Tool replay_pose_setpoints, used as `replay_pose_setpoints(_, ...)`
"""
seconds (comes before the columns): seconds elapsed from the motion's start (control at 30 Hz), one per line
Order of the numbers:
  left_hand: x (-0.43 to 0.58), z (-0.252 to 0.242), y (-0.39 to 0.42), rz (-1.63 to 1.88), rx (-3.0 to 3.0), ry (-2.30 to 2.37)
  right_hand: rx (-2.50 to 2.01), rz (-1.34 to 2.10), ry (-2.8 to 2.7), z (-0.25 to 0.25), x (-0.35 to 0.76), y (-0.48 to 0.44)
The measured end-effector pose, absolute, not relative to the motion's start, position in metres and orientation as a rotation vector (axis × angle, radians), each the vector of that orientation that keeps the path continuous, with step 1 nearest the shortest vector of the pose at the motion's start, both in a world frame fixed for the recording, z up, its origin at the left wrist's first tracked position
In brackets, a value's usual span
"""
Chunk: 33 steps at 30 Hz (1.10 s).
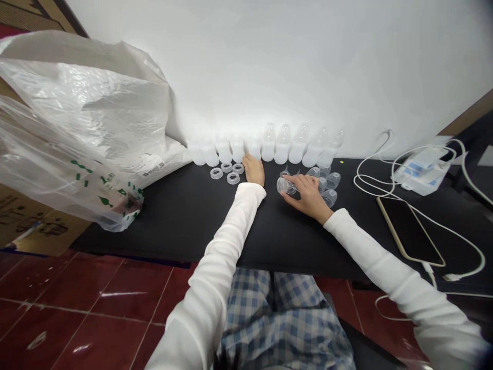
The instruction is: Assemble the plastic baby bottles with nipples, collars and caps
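Observation:
A row of milky white baby bottles [225,150] stands along the wall; those on the right wear clear domed caps [285,132]. My left hand [254,170] reaches to the foot of one bottle [253,145], its fingers curled and their tips hidden. Several translucent collar rings [216,173] lie just left of it. Between the thumb and fingers of my right hand [308,195] is a clear ribbed bottle collar [283,185]. Beneath and behind that hand are clear teats [285,172], partly covered. Several loose clear caps [329,197] lie to its right.
A large white plastic sack [115,103] and a clear bag with green print [92,174] fill the left end of the black table [173,226]. On the right are a phone [411,231], looped white cables [458,234] and a white power strip [421,172].

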<state>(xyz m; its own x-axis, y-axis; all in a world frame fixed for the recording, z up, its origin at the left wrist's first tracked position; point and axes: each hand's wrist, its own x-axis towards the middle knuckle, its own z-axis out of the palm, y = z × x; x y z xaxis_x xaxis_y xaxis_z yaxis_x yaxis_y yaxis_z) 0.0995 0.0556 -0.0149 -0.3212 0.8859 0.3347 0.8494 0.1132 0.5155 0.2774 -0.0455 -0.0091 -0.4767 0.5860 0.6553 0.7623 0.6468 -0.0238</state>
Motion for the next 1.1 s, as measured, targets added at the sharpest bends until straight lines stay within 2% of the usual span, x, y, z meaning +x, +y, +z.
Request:
replay_pose_setpoints(0.2,0.098,-0.017,0.05,1.194,1.707,2.125,-1.022,-0.377,-2.225,-0.01,0.279,-0.044)
replay_pose_setpoints(0.37,0.088,-0.019,0.021,1.413,1.627,1.767,-1.004,-0.401,-2.223,-0.011,0.279,-0.043)
replay_pose_setpoints(0.63,0.082,-0.023,-0.045,1.13,1.625,0.916,-0.994,-0.307,-2.305,-0.012,0.277,-0.046)
replay_pose_setpoints(0.9,0.092,-0.015,-0.051,1.056,1.407,0.898,-1.087,-0.254,-2.257,-0.009,0.279,-0.044)
replay_pose_setpoints(1.1,0.09,-0.012,-0.046,1.039,1.303,0.925,-0.99,-0.136,-2.293,-0.007,0.279,-0.045)
